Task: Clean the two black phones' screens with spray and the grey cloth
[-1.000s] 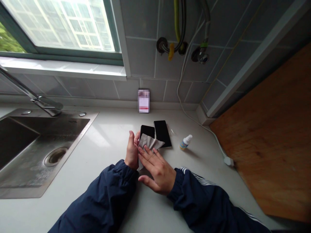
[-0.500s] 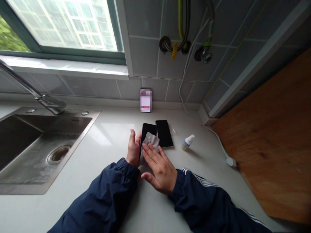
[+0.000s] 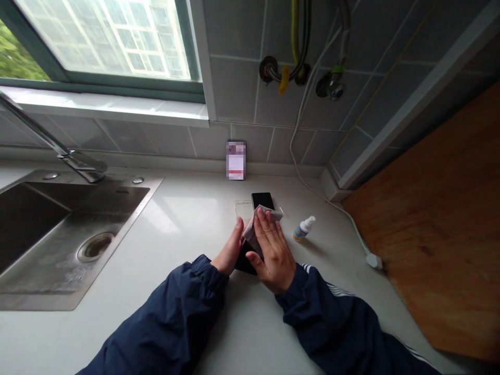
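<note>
My left hand (image 3: 233, 251) is cupped around the left edge of a black phone (image 3: 244, 264), which lies tilted on the white counter (image 3: 183, 229). My right hand (image 3: 274, 251) lies over that phone with its fingers together, pressing a grey cloth (image 3: 253, 227) onto it. Most of the phone is hidden under cloth and hand. A second black phone (image 3: 262, 200) lies flat just beyond my right fingertips, partly covered by the cloth's far corner.
A small white spray bottle (image 3: 303, 228) lies right of my hands. A lit phone (image 3: 236, 160) leans on the tiled wall. A steel sink (image 3: 58, 234) with a tap is at left, a wooden board (image 3: 433, 219) at right, and a white cable (image 3: 344, 213) along the wall.
The near phone has left its place beside the second phone and come toward me in my left hand. My right hand with the cloth has shifted right and further away.
</note>
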The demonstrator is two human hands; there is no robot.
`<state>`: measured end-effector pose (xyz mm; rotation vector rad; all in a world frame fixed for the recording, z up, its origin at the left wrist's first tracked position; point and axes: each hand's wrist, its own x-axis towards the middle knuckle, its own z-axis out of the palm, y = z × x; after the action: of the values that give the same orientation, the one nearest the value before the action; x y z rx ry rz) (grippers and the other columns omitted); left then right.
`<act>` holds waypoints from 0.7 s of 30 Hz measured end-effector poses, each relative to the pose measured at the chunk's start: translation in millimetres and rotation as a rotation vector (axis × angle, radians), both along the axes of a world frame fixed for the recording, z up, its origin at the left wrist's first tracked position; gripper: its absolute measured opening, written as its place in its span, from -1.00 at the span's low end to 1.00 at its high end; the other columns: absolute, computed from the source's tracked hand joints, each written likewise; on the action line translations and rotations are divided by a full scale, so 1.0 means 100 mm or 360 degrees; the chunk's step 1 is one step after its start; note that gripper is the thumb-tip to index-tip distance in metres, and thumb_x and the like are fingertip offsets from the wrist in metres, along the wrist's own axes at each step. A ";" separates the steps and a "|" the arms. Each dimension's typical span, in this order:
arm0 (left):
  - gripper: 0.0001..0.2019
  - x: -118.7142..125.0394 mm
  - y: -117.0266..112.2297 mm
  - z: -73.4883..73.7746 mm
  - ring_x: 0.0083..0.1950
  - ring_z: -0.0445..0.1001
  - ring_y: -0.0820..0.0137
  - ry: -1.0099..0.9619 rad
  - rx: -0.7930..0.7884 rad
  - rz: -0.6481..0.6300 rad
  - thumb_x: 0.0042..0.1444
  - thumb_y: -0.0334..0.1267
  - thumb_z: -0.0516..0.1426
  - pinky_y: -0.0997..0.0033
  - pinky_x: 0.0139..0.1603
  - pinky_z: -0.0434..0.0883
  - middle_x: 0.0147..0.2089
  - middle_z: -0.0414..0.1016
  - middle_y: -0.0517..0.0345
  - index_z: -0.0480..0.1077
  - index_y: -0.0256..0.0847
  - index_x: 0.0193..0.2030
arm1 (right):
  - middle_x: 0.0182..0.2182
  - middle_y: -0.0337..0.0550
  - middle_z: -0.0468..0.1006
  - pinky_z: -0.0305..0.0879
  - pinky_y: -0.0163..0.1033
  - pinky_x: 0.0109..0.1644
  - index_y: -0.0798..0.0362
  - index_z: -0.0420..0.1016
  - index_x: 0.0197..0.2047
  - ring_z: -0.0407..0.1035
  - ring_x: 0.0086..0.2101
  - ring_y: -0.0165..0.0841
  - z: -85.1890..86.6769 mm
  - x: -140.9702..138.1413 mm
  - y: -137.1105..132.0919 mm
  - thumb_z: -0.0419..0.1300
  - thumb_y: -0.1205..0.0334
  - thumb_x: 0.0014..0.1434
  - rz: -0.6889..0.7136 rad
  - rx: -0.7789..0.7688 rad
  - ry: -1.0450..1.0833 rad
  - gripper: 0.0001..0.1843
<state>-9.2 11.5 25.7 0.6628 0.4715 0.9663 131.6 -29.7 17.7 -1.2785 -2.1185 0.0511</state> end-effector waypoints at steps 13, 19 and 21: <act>-0.17 -0.15 0.06 0.19 0.21 0.59 -0.05 -0.0030 -0.0337 0.0332 0.29 0.43 -0.06 -0.06 0.30 0.47 0.14 0.63 -0.21 0.43 -0.27 0.32 | 0.50 0.13 0.11 -0.05 0.32 0.53 0.20 0.09 0.55 -0.15 0.52 -0.01 0.03 -0.11 -0.14 -0.03 -0.27 0.47 0.0532 -0.0118 -0.0251 -0.14; -0.12 -0.20 0.10 0.26 0.14 0.63 -0.06 0.0030 -0.0402 0.0440 0.33 0.41 -0.19 -0.06 0.21 0.53 0.12 0.63 -0.29 0.39 -0.34 0.35 | 0.50 0.08 0.14 -0.08 0.19 0.57 0.21 0.20 0.50 -0.14 0.53 -0.10 0.07 -0.13 -0.18 0.00 -0.27 0.47 0.0650 -0.0174 -0.0224 -0.18; -0.13 -0.21 0.11 0.28 0.15 0.63 -0.04 0.0048 -0.0421 0.0478 0.35 0.39 -0.21 -0.04 0.21 0.53 0.11 0.64 -0.28 0.40 -0.34 0.34 | 0.50 0.07 0.14 -0.07 0.20 0.56 0.20 0.19 0.50 -0.14 0.53 -0.10 0.08 -0.13 -0.19 0.01 -0.26 0.46 0.0655 -0.0175 -0.0229 -0.18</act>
<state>-29.7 22.5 54.2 0.3730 0.7264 1.1522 118.3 -48.4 25.4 -0.9076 -2.5042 0.2615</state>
